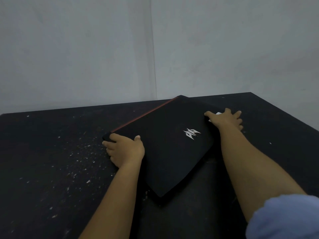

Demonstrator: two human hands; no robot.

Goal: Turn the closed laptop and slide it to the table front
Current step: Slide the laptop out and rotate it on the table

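A closed black laptop [170,152] with a silver logo and a red strip along its far-left edge lies skewed on the dark table [51,161], one corner pointing toward me. My left hand [125,150] grips its left corner, thumb on the lid and fingers curled around the edge. My right hand [226,119] holds the far right edge, thumb on the lid, fingers spread over the side. A small white patch shows under that hand.
The table top is speckled with white flecks, mostly on the left. Grey walls meet in a corner just behind the table's back edge [241,94]. A blue sleeve [284,219] fills the lower right.
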